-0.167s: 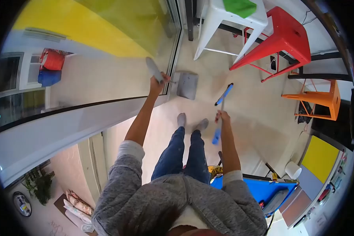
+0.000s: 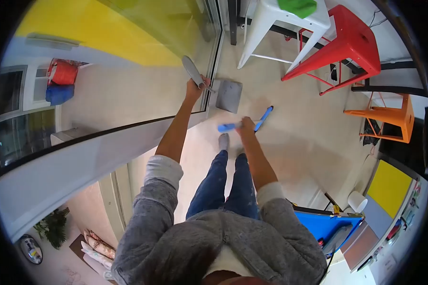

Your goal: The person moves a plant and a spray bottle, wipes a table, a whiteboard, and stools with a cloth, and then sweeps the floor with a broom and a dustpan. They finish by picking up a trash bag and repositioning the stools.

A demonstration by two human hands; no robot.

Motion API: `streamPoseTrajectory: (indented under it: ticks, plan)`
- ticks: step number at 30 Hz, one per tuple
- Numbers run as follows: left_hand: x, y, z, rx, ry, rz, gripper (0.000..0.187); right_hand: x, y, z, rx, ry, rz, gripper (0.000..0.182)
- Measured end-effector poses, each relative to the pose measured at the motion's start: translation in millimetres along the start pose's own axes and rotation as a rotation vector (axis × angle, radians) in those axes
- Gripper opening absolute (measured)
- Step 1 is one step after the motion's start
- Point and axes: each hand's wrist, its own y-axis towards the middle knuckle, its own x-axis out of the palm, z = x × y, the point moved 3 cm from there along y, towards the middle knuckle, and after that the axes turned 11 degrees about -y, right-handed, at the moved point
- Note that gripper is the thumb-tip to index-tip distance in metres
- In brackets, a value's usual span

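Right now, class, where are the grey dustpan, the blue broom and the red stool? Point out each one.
Grey dustpan [image 2: 229, 96]: head view, middle of the flat pan.
Blue broom [image 2: 264, 118]: head view, middle of the head.
Red stool [image 2: 358, 43]: head view, on the seat.

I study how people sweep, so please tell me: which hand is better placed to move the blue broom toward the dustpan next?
Probably the right hand: it grips the blue broom, and its head appears near the grey dustpan. The left hand holds the dustpan, so it is less free.
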Motion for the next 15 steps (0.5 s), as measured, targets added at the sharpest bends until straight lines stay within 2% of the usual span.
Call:
streamPoseTrajectory:
  ticks: [1, 2, 4, 5, 6, 8, 10, 11, 12, 15]
  plan:
    - [-2.0, -0.3, 14.1, 0.056, 0.174, -0.009, 0.017, -9.5, 11.9, -29.3, 0.128, -0.026, -0.273, 0.042]
    - [-8.7, 0.6, 18.9, -0.043, 0.109, 0.067, 0.019, 4.6, 15.2, -52.3, 0.054, -0.029, -0.083, 0.028]
    - [-14.1, 5.0, 25.3, -0.238, -0.027, 0.225, 0.022, 26.4, 21.2, -79.9, 0.646, 0.775, -0.192, 0.041]
    - [-14.2, -0.3, 48.5, -0.389, 0.128, 0.239, 0.029, 36.2, 25.4, -96.8, 0.940, 1.175, -0.231, 0.048]
    - [-14.0, -10.1, 70.1, -0.340, 0.141, 0.276, 0.029, 44.8, 27.5, -115.1, 1.227, 1.577, -0.261, 0.055]
    - [-10.4, -41.5, 110.6, -0.241, 0.164, 0.347, 0.030, 50.0, 33.5, -138.0, 1.211, 1.475, -0.280, 0.059]
    - [10.7, -75.2, 165.2, -0.001, 0.590, 0.311, 0.029, 54.9, 34.6, -153.6, 1.199, 1.365, -0.296, 0.064]
    - [17.7, -89.5, 176.8, 0.019, 0.747, 0.260, 0.027, 56.4, 35.4, -158.2, 1.192, 1.309, -0.299, 0.067]
    - [22.4, -97.8, 182.5, 0.041, 0.901, 0.206, 0.026, 56.1, 36.9, -161.1, 1.185, 1.252, -0.299, 0.069]
    - [15.1, -110.0, 163.6, 0.056, 0.992, 0.106, 0.019, 26.1, 24.5, -173.1, 1.009, 1.299, -0.364, 0.064]
